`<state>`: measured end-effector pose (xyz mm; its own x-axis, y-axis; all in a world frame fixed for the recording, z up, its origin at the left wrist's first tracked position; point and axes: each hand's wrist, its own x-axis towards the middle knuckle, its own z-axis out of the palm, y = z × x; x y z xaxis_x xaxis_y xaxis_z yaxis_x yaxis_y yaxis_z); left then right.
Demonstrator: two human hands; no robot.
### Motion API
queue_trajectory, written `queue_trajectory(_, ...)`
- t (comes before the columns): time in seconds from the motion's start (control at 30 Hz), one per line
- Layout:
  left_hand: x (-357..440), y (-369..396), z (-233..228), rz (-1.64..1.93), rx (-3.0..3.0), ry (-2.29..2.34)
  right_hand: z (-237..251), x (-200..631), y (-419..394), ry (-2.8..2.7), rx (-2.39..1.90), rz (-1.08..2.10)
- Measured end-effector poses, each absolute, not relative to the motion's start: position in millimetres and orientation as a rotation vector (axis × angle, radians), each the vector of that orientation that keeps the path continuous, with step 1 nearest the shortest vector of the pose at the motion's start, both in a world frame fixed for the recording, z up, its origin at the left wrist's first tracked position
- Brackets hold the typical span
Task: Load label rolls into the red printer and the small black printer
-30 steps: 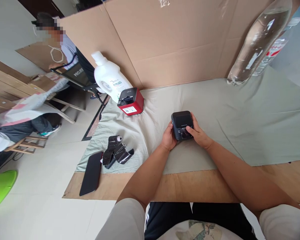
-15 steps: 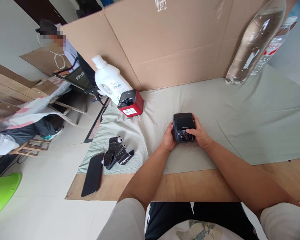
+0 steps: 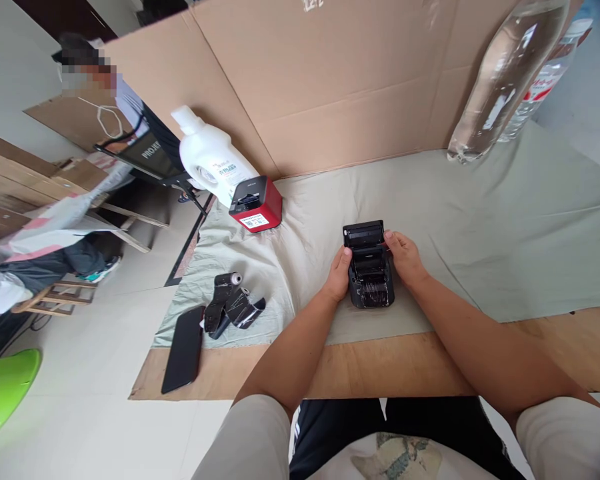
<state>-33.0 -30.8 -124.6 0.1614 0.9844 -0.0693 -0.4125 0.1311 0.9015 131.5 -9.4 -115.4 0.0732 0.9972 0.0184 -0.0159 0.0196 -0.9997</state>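
A black portable label printer [image 3: 371, 293] stands on the cloth in front of me, its lid [image 3: 363, 233] swung up and back so the paper compartment shows. Along the printer's left side my left hand [image 3: 338, 273] is closed on the body, the thumb at the edge near the hinge. My right hand [image 3: 405, 257] grips the right side by the raised lid, fingers bent and partly hidden. To the left lie black ribbon strips with small rolls [image 3: 237, 310], and beside them a black phone [image 3: 183, 350].
A red and black box-shaped device [image 3: 257, 205] stands before a white detergent bottle [image 3: 215, 157]. Cardboard [image 3: 350, 87] walls off the back. Two water bottles [image 3: 510, 73] stand at the right rear. Past the table's left edge are a seated person [image 3: 55, 263] and another person [image 3: 127, 100].
The printer's lid has gone from closed to raised. My right thumb has left the printer's front, and the right hand is now at its upper right side. The view has shifted slightly.
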Motion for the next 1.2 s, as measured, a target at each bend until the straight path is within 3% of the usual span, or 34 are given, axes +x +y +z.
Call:
queue_trajectory(0.43,-34,-38,-106,1.619,1.261,1.535,-116,130,-8,-1.602,-1.557,0.758)
queue_trajectory(0.97,-33,-35,-80,0.707,2.131,1.482,-117,128,-6,-1.661,-1.576,0.715)
queue_trajectory(1.2,-37,-36,-73,0.795,1.872,1.257,-116,128,-6,-1.68,-1.562,0.689)
